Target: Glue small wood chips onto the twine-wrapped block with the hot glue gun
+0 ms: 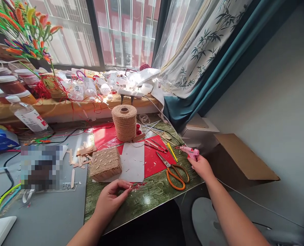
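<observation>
My right hand (203, 167) is wrapped round the handle of a pink glue gun (190, 151) at the table's right edge, its nozzle pointing left. Low over the front of the table, my left hand (113, 195) pinches thumb and forefinger together; what is between them is too small to make out. Beside those fingertips lie small red scraps (139, 185). A twine-covered box (105, 163) with small pale pieces stuck on top sits just beyond my left hand. Scissors with orange handles (176, 174) lie between my hands, near a yellow pen-like stick (172, 152).
A large twine spool (124, 123) stands behind the box, on red sheets (155, 163) with a white sheet (133, 163). Wooden sticks (85, 153) are piled left. Bottles and jars crowd the windowsill (90, 109). An open cardboard box (244, 157) stands right of the table; a cord trails there.
</observation>
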`<state>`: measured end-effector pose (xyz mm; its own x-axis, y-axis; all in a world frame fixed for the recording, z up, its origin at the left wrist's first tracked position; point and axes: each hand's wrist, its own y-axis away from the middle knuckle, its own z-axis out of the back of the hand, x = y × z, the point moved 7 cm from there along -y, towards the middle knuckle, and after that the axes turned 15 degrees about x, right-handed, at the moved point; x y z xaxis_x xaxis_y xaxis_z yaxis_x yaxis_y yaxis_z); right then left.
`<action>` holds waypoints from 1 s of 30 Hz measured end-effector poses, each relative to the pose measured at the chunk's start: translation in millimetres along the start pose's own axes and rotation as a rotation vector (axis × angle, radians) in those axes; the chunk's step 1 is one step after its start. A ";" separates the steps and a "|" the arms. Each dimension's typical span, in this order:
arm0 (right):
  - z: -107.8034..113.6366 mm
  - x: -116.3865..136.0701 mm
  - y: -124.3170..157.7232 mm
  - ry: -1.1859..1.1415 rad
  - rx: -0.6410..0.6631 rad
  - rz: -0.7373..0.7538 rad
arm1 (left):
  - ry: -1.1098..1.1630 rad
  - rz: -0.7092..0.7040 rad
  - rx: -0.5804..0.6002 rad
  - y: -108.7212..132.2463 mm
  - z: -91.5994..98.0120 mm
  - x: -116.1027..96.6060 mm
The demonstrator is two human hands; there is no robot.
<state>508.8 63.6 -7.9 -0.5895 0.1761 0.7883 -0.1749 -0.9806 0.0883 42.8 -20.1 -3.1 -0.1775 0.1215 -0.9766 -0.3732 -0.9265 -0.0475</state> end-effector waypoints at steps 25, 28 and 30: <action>-189.1 101.0 123.9 -0.623 0.771 0.118 | -0.401 0.083 -0.042 -5.5 -0.7 6.5; -186.5 110.8 122.0 -0.551 0.819 0.162 | -0.382 0.117 -0.023 -7.8 -1.7 11.5; -185.4 117.2 121.6 -0.494 0.844 0.179 | -0.373 0.131 -0.011 -9.0 -2.3 13.8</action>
<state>272.2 -19.0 -17.6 -0.1246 0.1520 0.9805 0.6159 -0.7629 0.1965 45.8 -11.0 -16.6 -0.5428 0.1210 -0.8311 -0.3162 -0.9462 0.0688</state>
